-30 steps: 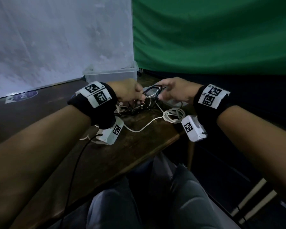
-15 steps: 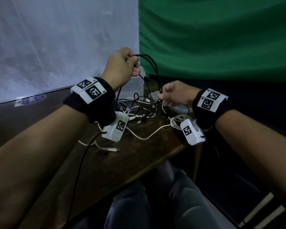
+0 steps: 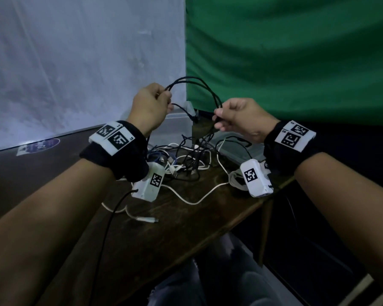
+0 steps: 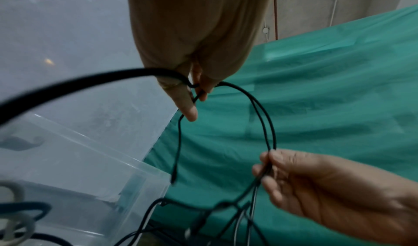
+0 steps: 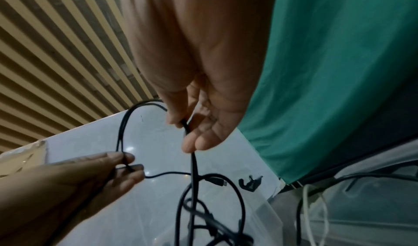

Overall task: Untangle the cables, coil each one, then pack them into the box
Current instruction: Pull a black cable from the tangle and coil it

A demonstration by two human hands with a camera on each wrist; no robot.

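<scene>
A black cable (image 3: 205, 89) arches in a doubled loop between my two raised hands above the table. My left hand (image 3: 152, 107) pinches one end of the loop, seen close in the left wrist view as the left hand (image 4: 192, 92) on the black cable (image 4: 262, 117). My right hand (image 3: 234, 119) pinches the other side; the right wrist view shows the right hand (image 5: 192, 124) on the black cable (image 5: 193, 160). Its strands drop into a tangle of black, white and blue cables (image 3: 186, 162) on the wooden table (image 3: 164, 239). The clear plastic box (image 3: 177, 127) stands behind the tangle.
A white cable (image 3: 190, 200) trails toward the table's front, its plug (image 3: 147, 219) lying loose. A clear lid (image 3: 237, 149) lies at the table's right corner. A white sheet and a green cloth (image 3: 296, 62) hang behind. My knees are below the table's edge.
Both hands have risen from the tangle, lifting the black cable. The left hand went up first, then the right hand followed and the loop now spans between them.
</scene>
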